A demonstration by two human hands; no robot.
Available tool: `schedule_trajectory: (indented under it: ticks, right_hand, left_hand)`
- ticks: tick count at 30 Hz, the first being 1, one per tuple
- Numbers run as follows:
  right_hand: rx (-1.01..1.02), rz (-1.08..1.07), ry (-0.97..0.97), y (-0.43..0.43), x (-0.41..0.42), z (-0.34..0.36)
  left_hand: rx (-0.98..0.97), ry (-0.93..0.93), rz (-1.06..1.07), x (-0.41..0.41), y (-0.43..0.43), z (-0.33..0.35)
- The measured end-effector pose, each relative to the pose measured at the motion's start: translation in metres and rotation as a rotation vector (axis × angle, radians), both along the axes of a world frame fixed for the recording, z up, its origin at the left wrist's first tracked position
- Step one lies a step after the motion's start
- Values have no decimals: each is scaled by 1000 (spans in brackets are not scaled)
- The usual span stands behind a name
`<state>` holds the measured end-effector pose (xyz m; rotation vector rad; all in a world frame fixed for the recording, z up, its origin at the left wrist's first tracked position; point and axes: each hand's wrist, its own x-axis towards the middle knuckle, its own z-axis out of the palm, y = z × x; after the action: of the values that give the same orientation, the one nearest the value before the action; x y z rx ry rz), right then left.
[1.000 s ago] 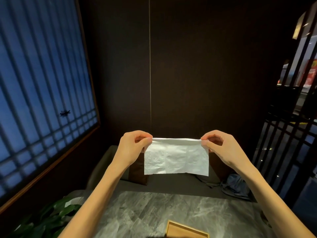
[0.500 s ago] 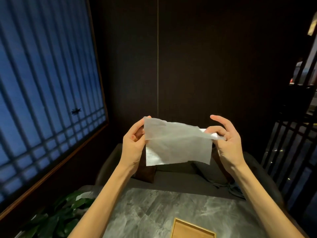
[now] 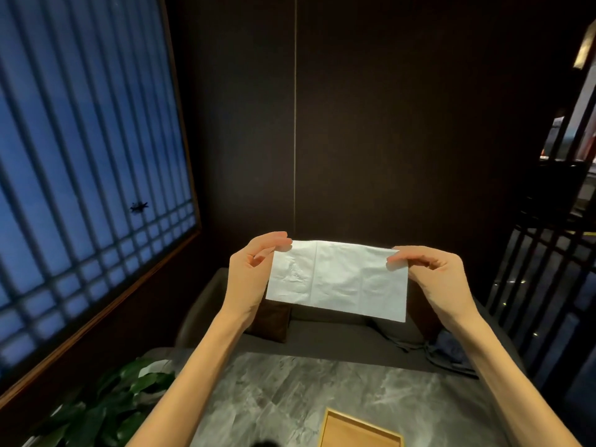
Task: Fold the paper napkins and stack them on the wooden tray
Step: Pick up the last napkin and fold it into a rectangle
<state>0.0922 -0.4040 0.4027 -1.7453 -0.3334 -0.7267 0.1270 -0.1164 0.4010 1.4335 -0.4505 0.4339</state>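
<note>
A white paper napkin [image 3: 338, 280] hangs in the air above the far edge of the table, spread as a wide rectangle with fold creases showing. My left hand [image 3: 251, 269] pinches its top left corner between thumb and fingers. My right hand [image 3: 432, 272] pinches its top right corner. The wooden tray [image 3: 358, 429] lies on the grey marble table [image 3: 290, 391] at the bottom of the view; only its far corner shows and nothing is seen on that part.
A dark sofa [image 3: 322, 333] with a brown cushion [image 3: 267, 321] and a blue cloth [image 3: 451, 353] stands behind the table. A leafy plant [image 3: 113, 401] is at the lower left. A lattice window [image 3: 80, 188] fills the left; a dark slatted screen [image 3: 548, 285] stands right.
The napkin, crumpled and half turned half a second ago, is now pulled flat and taut between both hands. Both hands have moved apart.
</note>
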Motion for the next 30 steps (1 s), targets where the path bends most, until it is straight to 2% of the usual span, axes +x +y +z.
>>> schedule_trajectory:
  ticks: [6, 10, 13, 15, 17, 20, 22, 25, 27, 30]
  right_hand:
    - [-69, 30, 33, -5, 3, 1]
    - [85, 177, 91, 0, 2, 4]
    - [-158, -26, 43, 11, 3, 13]
    - [-383, -49, 27, 20, 4, 27]
    - [-614, 67, 92, 31, 5, 47]
    - [-941, 224, 194, 52, 11, 69]
    - [-1032, 242, 200, 62, 17, 74]
    - [-910, 248, 180, 61, 24, 73]
    - [-706, 191, 208, 54, 24, 65]
    - [-347, 139, 401, 45, 17, 41]
  left_hand:
    - [60, -46, 68, 4, -2, 0]
    - [141, -81, 112, 11, 1, -5]
    - [335, -114, 303, 17, 1, -15]
    - [457, -204, 378, 19, -4, -20]
    - [561, -263, 218, 18, -14, -22]
    - [738, -8, -232, 14, -32, -18]
    - [679, 131, -413, 10, -40, -17]
    - [475, 165, -478, 10, -42, -23]
    - [333, 203, -467, 11, -40, -27]
    - [191, 247, -381, 13, -40, -29]
